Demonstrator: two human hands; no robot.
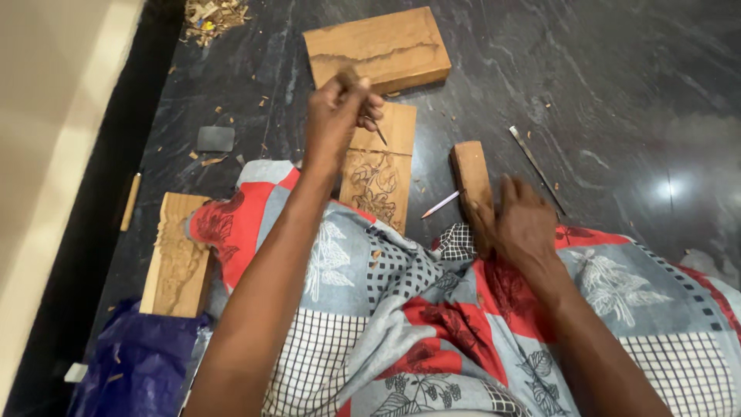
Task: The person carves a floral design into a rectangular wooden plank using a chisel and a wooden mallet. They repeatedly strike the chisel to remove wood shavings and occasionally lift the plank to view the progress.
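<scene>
My left hand (338,116) is closed around a thin carving chisel (380,135), whose tip points down at a small wooden panel (380,171). The panel carries a carved flower pattern on its near half and leans against my lap. My right hand (523,224) grips the handle of a wooden mallet (471,179), which rests on the dark stone floor (617,93) beside my knee. A patterned red, grey and white cloth (401,309) covers my legs.
A thick wooden block (377,48) lies beyond the panel. A plank (176,259) rests at my left, over a blue plastic bag (135,363). A pencil (440,205), a metal chisel (536,166), a dark sharpening stone (215,139) and wood shavings (212,17) lie on the floor.
</scene>
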